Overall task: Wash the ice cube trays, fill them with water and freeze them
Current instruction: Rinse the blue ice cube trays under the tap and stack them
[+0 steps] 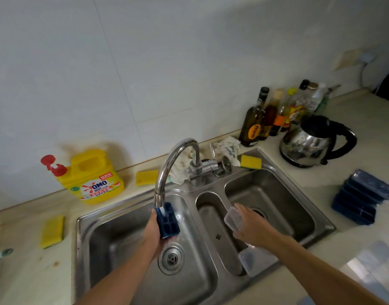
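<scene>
While under faucet (161,183), top of tray (170,223) indistinct.

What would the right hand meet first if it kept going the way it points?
The right hand, holding a clear lid, points across the narrow middle basin toward the tap base. That tap base is probably first, though depth is unclear; lower down, the basin's back rim.

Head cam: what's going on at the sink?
A person is rinsing a blue ice cube tray, held in the left hand under the running faucet over the left basin. The right hand holds a clear lid above the middle basin. More blue trays sit stacked on the counter to the right.
</scene>
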The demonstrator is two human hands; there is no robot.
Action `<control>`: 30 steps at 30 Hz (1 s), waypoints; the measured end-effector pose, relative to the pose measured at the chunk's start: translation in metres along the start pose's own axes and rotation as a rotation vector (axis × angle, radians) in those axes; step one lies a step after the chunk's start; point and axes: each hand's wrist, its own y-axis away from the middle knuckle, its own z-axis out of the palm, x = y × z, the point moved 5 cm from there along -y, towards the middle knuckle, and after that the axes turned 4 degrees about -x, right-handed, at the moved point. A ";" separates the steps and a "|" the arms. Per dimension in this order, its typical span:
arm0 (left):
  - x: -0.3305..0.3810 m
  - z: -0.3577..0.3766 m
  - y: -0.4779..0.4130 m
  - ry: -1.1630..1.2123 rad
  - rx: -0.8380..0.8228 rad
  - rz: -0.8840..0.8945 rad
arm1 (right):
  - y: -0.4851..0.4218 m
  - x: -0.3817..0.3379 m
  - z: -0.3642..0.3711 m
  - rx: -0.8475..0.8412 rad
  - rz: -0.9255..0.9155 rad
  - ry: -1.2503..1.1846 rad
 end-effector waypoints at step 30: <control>-0.012 -0.001 0.019 0.124 0.006 0.101 | 0.003 -0.065 0.039 -0.073 -0.184 -0.083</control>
